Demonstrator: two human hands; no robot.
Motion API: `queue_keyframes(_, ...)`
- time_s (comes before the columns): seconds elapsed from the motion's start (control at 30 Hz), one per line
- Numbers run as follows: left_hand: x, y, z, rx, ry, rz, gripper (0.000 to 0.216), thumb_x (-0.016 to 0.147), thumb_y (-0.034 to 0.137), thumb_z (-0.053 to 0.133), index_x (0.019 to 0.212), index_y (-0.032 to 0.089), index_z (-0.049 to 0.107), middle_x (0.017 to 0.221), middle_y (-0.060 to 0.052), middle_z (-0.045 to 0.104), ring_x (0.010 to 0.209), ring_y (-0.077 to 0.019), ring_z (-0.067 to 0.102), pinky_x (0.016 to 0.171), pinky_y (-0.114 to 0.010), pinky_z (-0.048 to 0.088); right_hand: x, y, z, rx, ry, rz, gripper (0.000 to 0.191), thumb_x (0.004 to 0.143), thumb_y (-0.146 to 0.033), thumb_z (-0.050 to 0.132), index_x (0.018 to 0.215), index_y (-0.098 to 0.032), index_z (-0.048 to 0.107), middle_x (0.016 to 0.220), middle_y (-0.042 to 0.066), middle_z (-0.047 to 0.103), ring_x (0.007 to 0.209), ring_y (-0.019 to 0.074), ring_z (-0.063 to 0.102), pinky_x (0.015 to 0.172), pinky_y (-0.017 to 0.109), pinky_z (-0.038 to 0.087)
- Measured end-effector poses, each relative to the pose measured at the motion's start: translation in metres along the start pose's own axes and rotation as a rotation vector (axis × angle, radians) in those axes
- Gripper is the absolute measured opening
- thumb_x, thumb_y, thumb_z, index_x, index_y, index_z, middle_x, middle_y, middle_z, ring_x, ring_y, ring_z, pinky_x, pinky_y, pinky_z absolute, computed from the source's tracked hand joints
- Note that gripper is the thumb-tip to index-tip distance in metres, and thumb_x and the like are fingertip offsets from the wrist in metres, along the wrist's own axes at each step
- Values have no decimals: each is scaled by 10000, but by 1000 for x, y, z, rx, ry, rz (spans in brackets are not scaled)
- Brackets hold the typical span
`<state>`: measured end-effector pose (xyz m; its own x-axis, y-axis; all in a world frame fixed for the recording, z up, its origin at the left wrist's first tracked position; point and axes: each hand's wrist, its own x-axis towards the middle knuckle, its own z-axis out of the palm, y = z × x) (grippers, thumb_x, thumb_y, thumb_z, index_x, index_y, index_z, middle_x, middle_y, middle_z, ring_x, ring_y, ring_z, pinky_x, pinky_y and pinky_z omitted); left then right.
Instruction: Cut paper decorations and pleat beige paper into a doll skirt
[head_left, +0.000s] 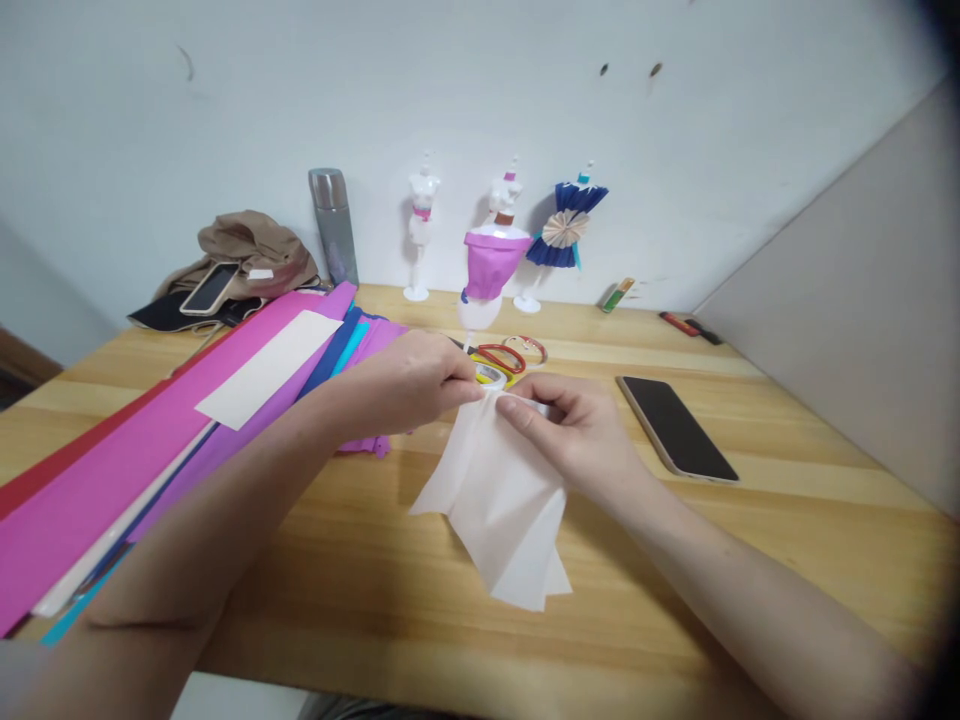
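Left grip [426, 375] and right grip [583, 428] seemingly pinch a pale sheet [501, 490] fanning out below.

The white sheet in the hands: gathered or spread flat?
Gathered at the top: the left hand and right hand pinch the white sheet there, and creases fan out below.

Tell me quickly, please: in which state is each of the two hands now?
Left hand: closed, pinching the gathered top of the white paper.
Right hand: closed, pinching the same gathered top, thumb in front.
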<state>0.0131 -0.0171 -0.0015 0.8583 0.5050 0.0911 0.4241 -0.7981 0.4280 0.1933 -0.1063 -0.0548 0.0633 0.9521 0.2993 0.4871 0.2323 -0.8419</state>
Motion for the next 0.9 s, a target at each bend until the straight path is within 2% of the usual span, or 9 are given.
queue_keyframes(0.17, -1, -2, 1, 8, -4, 20, 329, 862, 243, 505, 552, 171, 421, 524, 36, 383, 561, -108, 350, 582, -278, 233, 1, 1, 0, -27, 7, 4, 263, 824, -363, 635, 621, -201, 593, 588, 10, 564, 562, 150, 480, 543, 288, 380)
queue_keyframes(0.4, 0, -4, 4, -8, 10, 79, 364, 888, 259, 514, 545, 173, 424, 522, 37, 418, 558, -107, 370, 585, -274, 252, 2, 1, 1, -56, 23, -23, 243, 816, -344, 630, 621, -201, 599, 575, 7, 571, 551, 142, 475, 536, 282, 372)
queue_keyframes(0.73, -2, 2, 3, 44, 12, 81, 364, 888, 219, 519, 535, 175, 441, 516, 34, 430, 545, -111, 363, 575, -286, 246, 3, 6, 2, -51, 30, 5, 285, 790, -368, 647, 580, -203, 547, 565, 3, 526, 553, 134, 440, 520, 269, 333)
queue_keyframes(0.9, -1, 3, 2, 10, 3, 59, 340, 877, 213, 498, 548, 173, 424, 525, 33, 421, 557, -111, 354, 584, -285, 238, 2, 9, 6, 16, 76, 19, 264, 789, -402, 669, 630, -201, 606, 584, 5, 554, 564, 141, 462, 534, 271, 361)
